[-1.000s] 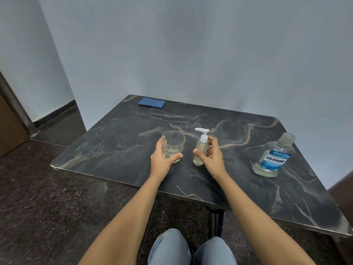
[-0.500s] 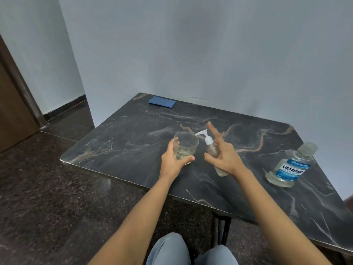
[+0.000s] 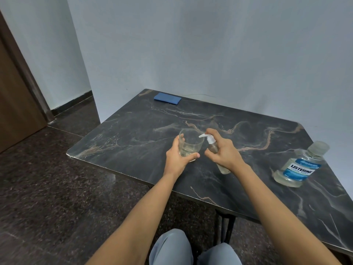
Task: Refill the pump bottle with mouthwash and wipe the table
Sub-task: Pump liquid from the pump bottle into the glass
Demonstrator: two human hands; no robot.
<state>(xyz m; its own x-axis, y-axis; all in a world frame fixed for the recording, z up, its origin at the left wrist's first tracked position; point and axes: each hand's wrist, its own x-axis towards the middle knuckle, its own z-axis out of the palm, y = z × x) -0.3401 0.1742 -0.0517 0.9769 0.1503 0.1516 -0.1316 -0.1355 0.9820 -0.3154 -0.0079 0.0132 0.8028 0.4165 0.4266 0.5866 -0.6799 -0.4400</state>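
Note:
My right hand grips a small clear pump bottle with a white pump head, tilted to the left so its nozzle points over a clear glass. The index finger lies on top of the pump head. My left hand holds the glass from its near left side on the dark marble table. A little pale liquid lies in the bottom of the glass. A capped Listerine mouthwash bottle stands at the right of the table.
A folded blue cloth lies at the table's far left corner by the wall. The table's near edge runs diagonally just below my wrists. My knees show at the bottom, a brown door at the left.
The right hand has lifted the pump bottle off the table, tilted it toward the glass and laid its index finger on the pump head. The left hand stays on the glass.

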